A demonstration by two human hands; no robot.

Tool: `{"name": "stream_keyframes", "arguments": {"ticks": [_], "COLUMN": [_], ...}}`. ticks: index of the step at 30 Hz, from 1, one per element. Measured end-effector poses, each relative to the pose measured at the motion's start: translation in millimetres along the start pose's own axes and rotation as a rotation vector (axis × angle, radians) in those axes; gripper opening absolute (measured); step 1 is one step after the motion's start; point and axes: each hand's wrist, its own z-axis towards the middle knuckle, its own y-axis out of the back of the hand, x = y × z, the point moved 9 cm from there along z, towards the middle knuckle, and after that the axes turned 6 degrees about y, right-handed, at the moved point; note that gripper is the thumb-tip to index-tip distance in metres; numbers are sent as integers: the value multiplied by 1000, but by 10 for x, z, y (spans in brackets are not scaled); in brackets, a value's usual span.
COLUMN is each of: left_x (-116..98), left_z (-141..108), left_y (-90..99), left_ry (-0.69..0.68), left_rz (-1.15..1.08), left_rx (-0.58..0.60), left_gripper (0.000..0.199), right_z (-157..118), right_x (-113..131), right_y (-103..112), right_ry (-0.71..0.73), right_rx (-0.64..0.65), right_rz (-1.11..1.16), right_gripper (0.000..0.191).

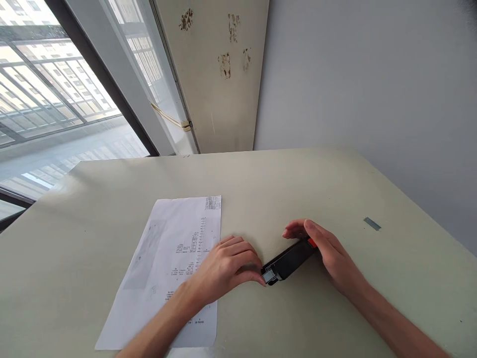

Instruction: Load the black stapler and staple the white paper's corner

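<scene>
A black stapler (292, 261) with a red part at its rear and a metal piece at its front lies slantwise between my two hands, low over the table or resting on it; I cannot tell which. My left hand (234, 263) pinches the metal front end between thumb and fingers, its forearm crossing the paper. Around the red rear end curls my right hand (330, 251), the thumb on the near side and the fingers partly hidden behind. Left of the stapler, printed sheets of paper (149, 278) lie flat, partly covered by my left arm.
The pale table (279, 189) reaches back to a grey wall (365, 74) and a stained cabinet panel (219, 109). A small dark grey strip (372, 223) lies on the right side of the tabletop. A window with a dark frame (108, 84) is at the left.
</scene>
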Motion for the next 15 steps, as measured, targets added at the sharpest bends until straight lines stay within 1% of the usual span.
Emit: {"name": "stream_keyframes", "arguments": {"ticks": [5,9,15], "left_x": [3,2,-15], "left_z": [13,8,3], "left_y": [-10,-10,-14], "left_ry": [10,3,-2], "left_rz": [15,38,47], "left_rx": [4,6,35], "left_gripper": [26,28,25], "right_z": [-30,-55,-87], "right_x": [-58,-62,-57], "right_y": [-41,-117,-152], "right_ry": [7,28,24], "right_rx": [21,82,103], "right_rz": [19,54,59], "right_gripper": [49,50,49]}}
